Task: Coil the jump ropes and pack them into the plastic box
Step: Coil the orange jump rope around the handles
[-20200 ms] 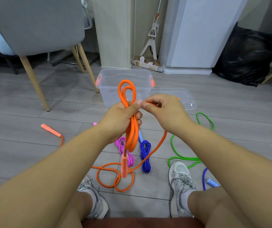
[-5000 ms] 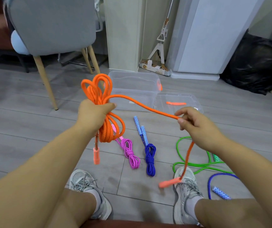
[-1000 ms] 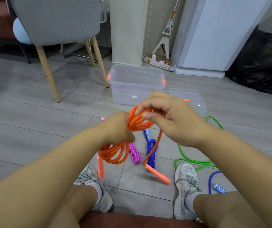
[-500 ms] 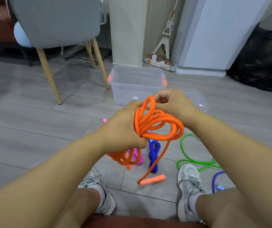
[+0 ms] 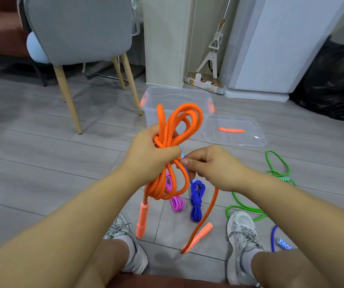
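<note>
My left hand (image 5: pixel 149 154) grips a coiled orange jump rope (image 5: pixel 179 125) at its middle, loops standing above the fist and hanging below. My right hand (image 5: pixel 210 165) pinches the rope's loose tail just right of the coil. The tail drops to an orange handle (image 5: pixel 199 235) near the floor; the other orange handle (image 5: pixel 143 221) hangs under the coil. A clear plastic box (image 5: pixel 177 100) with orange latches stands open on the floor behind the coil. Coiled pink (image 5: pixel 176 201) and blue (image 5: pixel 197 199) ropes lie on the floor below my hands.
The box's clear lid (image 5: pixel 234 132) lies right of the box. A loose green rope (image 5: pixel 250 204) and part of another blue rope (image 5: pixel 277 240) lie at the right by my shoe. A grey chair (image 5: pixel 79 32) stands at the back left, a black bag (image 5: pixel 331 84) at the back right.
My right hand has come down from the top of the coil to its middle, pulling the tail round. The coil now stands more upright in my left hand.
</note>
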Demonstrator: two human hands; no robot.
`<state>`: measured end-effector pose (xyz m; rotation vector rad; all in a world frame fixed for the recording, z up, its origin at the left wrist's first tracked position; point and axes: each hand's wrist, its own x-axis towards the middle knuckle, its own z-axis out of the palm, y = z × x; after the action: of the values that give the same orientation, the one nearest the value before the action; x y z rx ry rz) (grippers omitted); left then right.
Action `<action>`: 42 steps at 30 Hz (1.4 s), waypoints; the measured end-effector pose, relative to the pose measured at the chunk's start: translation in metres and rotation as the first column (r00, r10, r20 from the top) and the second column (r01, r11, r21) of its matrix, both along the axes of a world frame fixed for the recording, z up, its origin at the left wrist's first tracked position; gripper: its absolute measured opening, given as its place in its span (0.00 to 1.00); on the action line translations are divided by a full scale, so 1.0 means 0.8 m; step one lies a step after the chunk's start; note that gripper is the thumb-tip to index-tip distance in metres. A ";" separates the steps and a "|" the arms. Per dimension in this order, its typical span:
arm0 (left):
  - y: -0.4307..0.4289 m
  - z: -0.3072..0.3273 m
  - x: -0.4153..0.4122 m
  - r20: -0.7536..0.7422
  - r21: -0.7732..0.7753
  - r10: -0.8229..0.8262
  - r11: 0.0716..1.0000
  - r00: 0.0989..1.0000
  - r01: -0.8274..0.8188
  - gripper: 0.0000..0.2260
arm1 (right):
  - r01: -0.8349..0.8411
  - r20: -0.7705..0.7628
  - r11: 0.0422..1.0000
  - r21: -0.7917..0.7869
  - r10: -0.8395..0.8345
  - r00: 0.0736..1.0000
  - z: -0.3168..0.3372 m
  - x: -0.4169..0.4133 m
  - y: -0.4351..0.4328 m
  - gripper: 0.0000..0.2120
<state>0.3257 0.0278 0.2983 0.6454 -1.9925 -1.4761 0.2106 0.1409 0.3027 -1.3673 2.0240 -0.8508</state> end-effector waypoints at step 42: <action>-0.002 -0.010 0.000 0.525 -0.384 -0.269 0.772 0.808 0.506 0.09 | 0.049 -0.099 0.974 -0.221 -0.072 0.993 0.027 -0.047 -0.021 0.08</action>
<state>0.3259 0.0260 0.2903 0.3451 -2.8878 -0.9654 0.1732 0.1241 0.3240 -1.5043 2.1120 -1.0755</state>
